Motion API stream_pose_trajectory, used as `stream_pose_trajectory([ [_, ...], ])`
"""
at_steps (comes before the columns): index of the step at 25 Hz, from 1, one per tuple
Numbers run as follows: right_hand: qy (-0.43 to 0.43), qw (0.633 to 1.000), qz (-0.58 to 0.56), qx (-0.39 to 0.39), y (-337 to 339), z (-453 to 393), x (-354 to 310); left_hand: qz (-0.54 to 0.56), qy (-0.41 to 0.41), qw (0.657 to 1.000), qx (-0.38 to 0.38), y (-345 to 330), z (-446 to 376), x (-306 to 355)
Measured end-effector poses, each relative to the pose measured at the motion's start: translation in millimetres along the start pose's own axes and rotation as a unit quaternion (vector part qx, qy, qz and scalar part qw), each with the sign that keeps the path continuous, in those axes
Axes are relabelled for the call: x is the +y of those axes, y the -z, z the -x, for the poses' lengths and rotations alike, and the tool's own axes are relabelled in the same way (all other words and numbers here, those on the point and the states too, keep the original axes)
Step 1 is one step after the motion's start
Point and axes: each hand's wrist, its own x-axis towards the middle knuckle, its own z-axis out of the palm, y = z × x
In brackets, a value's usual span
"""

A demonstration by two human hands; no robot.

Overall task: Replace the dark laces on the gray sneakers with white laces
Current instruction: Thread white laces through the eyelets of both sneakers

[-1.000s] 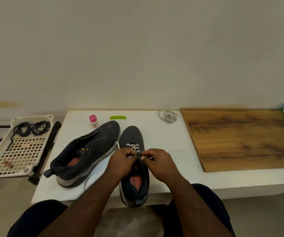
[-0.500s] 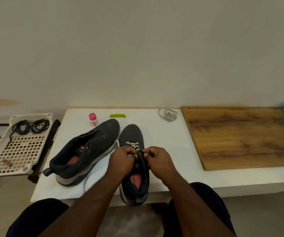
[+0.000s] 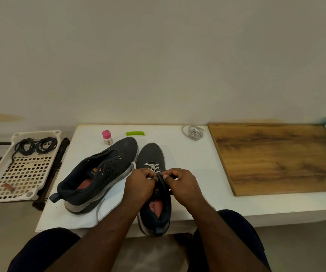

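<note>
Sneakers: two on the table (image 3: 187, 154), the right one (image 3: 154, 154) under both hands. Left hand (image 3: 139, 184) and right hand (image 3: 183, 183) pinch at its white lace (image 3: 152, 166). Risk, I'd say: a skipped eyelet if a pinch slips. Spare lace (image 3: 193, 132) at one o'clock, two dark coils (image 3: 35, 146) at nine.

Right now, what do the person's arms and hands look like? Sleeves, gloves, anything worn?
Both forearms are bare right up to the bottom edge of the frame, with no sleeve in view. The left hand and right hand wear no gloves, and no watch, band or ring shows on either. Short fingernails show on the right hand. Dark trousers cover both knees.
</note>
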Motion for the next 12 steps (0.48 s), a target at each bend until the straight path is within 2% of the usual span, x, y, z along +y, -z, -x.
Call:
stream_pose_trajectory([
  [5,0.012,0.999,0.033,-0.012,-2.2,-5.1,1.3,0.043,0.026,0.998,-0.026,0.0,2.4,2.9],
  [9,0.034,0.997,0.067,0.025,-1.2,-3.5,0.9,0.133,0.05,0.986,-0.092,13.8,8.9,8.2],
  [12,0.033,0.995,0.082,0.039,-4.3,0.8,-3.3,0.148,0.042,0.981,-0.118,22.9,13.9,9.8],
])
